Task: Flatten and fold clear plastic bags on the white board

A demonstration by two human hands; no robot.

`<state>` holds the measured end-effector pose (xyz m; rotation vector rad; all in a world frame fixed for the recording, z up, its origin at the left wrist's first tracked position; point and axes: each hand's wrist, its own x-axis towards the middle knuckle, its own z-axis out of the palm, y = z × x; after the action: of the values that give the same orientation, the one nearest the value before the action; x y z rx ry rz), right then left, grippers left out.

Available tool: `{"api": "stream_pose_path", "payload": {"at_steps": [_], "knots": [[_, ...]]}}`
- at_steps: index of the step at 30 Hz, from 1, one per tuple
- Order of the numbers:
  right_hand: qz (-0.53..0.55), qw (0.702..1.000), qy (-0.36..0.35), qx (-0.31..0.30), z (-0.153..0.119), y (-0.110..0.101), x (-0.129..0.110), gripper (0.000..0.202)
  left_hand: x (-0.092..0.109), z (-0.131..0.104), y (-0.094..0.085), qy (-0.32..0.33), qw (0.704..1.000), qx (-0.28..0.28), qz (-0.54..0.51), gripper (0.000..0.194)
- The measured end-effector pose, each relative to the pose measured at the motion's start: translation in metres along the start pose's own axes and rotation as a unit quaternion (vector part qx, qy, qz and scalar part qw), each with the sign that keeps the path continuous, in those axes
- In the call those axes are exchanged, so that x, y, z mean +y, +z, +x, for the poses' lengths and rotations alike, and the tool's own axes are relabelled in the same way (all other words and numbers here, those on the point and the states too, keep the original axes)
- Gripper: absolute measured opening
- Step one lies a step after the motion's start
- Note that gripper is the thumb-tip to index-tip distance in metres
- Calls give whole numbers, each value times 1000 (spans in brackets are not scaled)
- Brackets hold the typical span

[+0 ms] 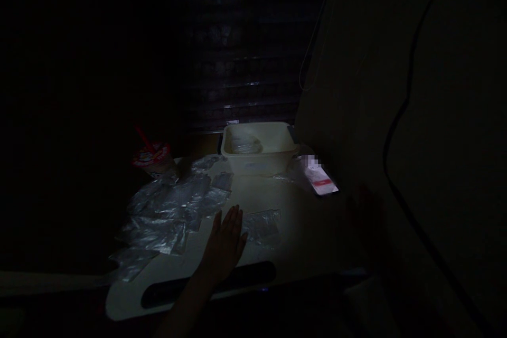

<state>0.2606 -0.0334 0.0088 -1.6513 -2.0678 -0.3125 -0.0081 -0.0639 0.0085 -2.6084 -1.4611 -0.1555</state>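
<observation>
My left hand (225,243) lies over the white tabletop (253,190) with its fingers stretched out, holding nothing. Just to its right is a flat clear plastic bag (263,226), at or under the fingertips. Left of it several more clear plastic bags (170,211) overlap in a loose spread. My right hand (366,214) is very dim at the table's right side, in deep shadow. Its fingers seem apart, and nothing shows in them. Nearest to it is a phone (322,182) with a lit screen.
A cream plastic bin (259,163) stands at the back, with clear plastic bags (245,144) inside. A drink cup (156,161) with a red straw stands at the back left. The tabletop has a dark slot (257,274) along its front edge. A black cable (407,95) hangs at the right.
</observation>
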Motion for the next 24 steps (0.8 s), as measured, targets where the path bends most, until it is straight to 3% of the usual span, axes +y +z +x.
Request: {"api": "stream_pose_path", "payload": {"at_steps": [3,5,8,10,12,15,20,24], "knots": [[13,1000,7,27,1,-6,-1,55,3,7,0,-7,1000,-2,-2,47],[22,999,-13,22,1,-7,-18,55,6,13,1,-13,1000,1,-3,47],[48,994,-95,-31,0,-5,-66,51,10,19,2,-20,1000,4,-4,47],[80,979,-157,-105,-1,-2,-95,50,10,22,3,-19,1000,-3,-3,45],[91,971,-174,-135,-3,1,-113,53,9,22,3,-9,1000,-12,-2,45],[75,975,-154,-141,-6,8,-115,53,7,21,4,-1,1000,-16,-3,47],[38,986,-112,-115,-9,16,-96,50,7,19,5,-9,1000,11,-5,46],[13,988,-75,-133,-9,13,-84,51,8,20,4,-9,1000,19,-3,47]]}}
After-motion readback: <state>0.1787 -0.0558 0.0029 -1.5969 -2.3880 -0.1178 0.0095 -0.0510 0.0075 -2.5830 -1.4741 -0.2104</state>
